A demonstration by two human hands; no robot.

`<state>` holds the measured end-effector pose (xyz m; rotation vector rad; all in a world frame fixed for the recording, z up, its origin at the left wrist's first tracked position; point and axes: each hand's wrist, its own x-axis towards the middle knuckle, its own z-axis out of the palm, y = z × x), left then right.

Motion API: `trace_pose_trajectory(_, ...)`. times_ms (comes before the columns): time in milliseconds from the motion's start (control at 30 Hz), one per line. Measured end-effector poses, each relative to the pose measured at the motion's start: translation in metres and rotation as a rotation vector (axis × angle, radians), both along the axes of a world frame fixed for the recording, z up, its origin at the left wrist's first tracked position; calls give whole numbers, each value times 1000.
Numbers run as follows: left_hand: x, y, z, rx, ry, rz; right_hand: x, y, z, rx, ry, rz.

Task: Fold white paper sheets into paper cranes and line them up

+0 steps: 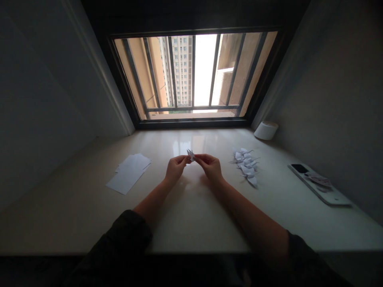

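A small folded white paper figure (190,154) is held above the pale sill-top desk (191,215), pinched from both sides. My left hand (175,167) grips its left end with closed fingertips. My right hand (212,165) pinches its right end the same way. Both forearms reach forward from dark sleeves. A row of several finished folded paper cranes (247,165) lies to the right of my right hand. A small stack of flat white paper sheets (129,172) lies to the left of my left hand.
A white phone (318,183) with a dark object on it lies at the far right near the wall. A white round container (266,130) stands in the back right corner. A barred window (194,75) faces me, with walls closing in on both sides.
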<state>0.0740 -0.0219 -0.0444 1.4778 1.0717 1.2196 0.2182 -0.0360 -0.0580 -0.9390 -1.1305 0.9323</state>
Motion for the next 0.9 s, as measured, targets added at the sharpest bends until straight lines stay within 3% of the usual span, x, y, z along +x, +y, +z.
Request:
trace_pose_trajectory(200,0,-2,2,20,23,-4,2,-2,1,9,-100,-12)
trace_pose_trajectory(600,0,-6,3,100,62,41,0,-3,1,20,-106,18)
trace_pose_trajectory(900,1,-7,5,52,-11,62,-2,-5,5,15,-120,35)
